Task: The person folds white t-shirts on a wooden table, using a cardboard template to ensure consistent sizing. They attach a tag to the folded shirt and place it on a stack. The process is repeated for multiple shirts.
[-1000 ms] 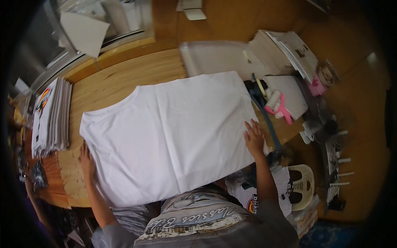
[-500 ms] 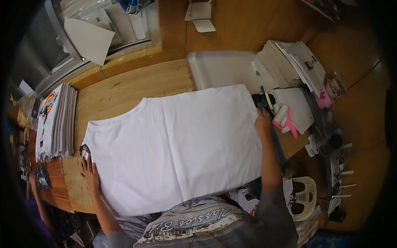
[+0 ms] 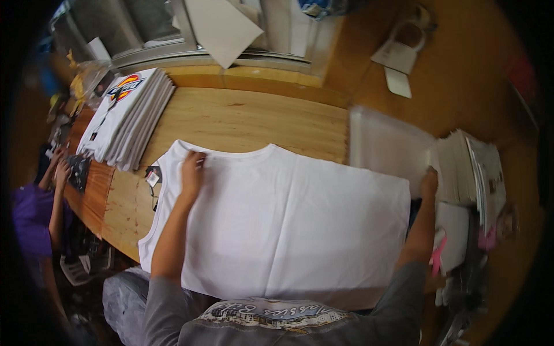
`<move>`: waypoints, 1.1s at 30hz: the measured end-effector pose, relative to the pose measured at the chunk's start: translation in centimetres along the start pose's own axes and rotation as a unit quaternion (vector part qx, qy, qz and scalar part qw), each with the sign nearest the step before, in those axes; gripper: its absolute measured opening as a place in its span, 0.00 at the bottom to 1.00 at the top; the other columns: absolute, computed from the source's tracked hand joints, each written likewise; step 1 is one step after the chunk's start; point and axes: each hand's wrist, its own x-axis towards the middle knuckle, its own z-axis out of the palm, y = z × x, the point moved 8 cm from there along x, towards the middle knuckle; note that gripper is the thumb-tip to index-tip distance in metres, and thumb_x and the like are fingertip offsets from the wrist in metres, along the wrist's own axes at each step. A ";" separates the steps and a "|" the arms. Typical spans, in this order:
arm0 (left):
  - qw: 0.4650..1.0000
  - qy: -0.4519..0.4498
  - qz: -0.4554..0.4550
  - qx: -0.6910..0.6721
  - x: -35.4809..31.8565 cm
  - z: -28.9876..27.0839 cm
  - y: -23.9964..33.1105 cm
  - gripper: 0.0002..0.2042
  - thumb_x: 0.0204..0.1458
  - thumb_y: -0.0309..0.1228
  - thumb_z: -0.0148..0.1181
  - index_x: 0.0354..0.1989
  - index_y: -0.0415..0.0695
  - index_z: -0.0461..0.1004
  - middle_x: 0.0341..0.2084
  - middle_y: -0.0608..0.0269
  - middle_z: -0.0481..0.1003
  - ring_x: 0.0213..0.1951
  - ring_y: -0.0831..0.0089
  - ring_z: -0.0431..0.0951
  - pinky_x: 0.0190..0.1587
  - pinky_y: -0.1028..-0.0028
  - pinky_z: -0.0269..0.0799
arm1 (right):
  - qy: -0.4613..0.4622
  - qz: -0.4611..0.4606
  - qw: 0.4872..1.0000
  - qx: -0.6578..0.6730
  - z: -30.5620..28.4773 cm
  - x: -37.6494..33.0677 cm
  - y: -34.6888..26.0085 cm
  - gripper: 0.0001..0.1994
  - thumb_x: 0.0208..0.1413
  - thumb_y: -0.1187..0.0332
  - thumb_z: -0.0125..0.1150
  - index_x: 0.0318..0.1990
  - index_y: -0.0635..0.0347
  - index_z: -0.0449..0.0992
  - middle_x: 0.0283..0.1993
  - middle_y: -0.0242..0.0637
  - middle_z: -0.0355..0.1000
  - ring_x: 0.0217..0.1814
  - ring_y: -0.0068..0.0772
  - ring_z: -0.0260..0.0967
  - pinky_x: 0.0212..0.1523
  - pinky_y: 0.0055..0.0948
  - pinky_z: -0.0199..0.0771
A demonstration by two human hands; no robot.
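Note:
A white shirt (image 3: 248, 230) lies spread flat across the wooden table in front of me, its neckline toward the far left. My left hand (image 3: 193, 167) rests at the neckline with fingers curled and pinched together; whatever is between them is too small to make out. A dark tag with a white label (image 3: 152, 177) sticks out past the shirt's left edge. Beyond the shirt's right edge, my right hand (image 3: 429, 183) reaches to the side of a pale translucent tray (image 3: 381, 144). Its fingers are blurred, and I cannot see whether they grip anything.
At the left stands a stack of folded white shirts (image 3: 130, 121). A pile of pale boards (image 3: 459, 167) is beside the tray, with a pink-handled roller (image 3: 438, 254) nearer me. A person in purple (image 3: 34, 216) works at the far left. A window (image 3: 156, 34) borders the table's back.
The view has swung to the right. My left hand has moved from the shirt's left edge to its neckline; my right hand has left the shirt's right edge for the tray.

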 end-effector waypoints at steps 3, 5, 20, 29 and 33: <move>0.993 -0.100 0.041 0.039 2.5 7.0 4.4 0.05 0.41 0.20 0.52 0.28 0.36 0.72 0.27 0.54 0.70 0.30 0.60 0.71 0.33 0.71 0.66 | -0.006 0.016 0.997 -0.078 2.5 2.6 1.5 0.14 0.49 0.74 0.41 0.44 0.64 0.66 0.43 0.46 0.64 0.46 0.46 0.61 0.45 0.38 0.65; 0.987 -0.121 0.100 0.017 3.0 9.5 7.0 0.05 0.43 0.18 0.52 0.30 0.36 0.72 0.27 0.57 0.71 0.28 0.67 0.71 0.30 0.75 0.67 | -0.032 0.032 0.990 -0.130 2.6 3.4 -0.7 0.13 0.50 0.73 0.42 0.44 0.64 0.66 0.42 0.45 0.65 0.45 0.45 0.62 0.43 0.39 0.66; 0.960 -0.240 0.141 0.030 4.7 15.5 8.5 0.05 0.39 0.23 0.56 0.26 0.39 0.72 0.23 0.56 0.72 0.26 0.62 0.72 0.31 0.70 0.67 | 0.063 -0.021 0.928 0.367 -3.7 -0.1 -13.4 0.10 0.42 0.75 0.58 0.32 0.61 0.65 0.26 0.38 0.66 0.26 0.29 0.66 0.23 0.25 0.66; 0.962 -0.250 0.100 0.048 5.2 16.9 7.2 0.03 0.41 0.23 0.50 0.25 0.39 0.70 0.20 0.54 0.71 0.24 0.60 0.71 0.28 0.69 0.65 | -0.287 -0.101 0.708 0.638 7.7 -11.4 -33.5 0.06 0.45 0.77 0.55 0.31 0.64 0.66 0.36 0.35 0.66 0.35 0.30 0.67 0.36 0.32 0.71; 0.966 -0.239 0.098 -0.015 5.1 15.7 6.8 0.03 0.41 0.22 0.50 0.25 0.39 0.70 0.21 0.55 0.72 0.24 0.61 0.71 0.28 0.70 0.66 | -0.030 -0.384 0.905 0.178 2.6 -15.1 -38.7 0.10 0.41 0.75 0.57 0.35 0.60 0.71 0.39 0.39 0.67 0.39 0.36 0.64 0.36 0.30 0.66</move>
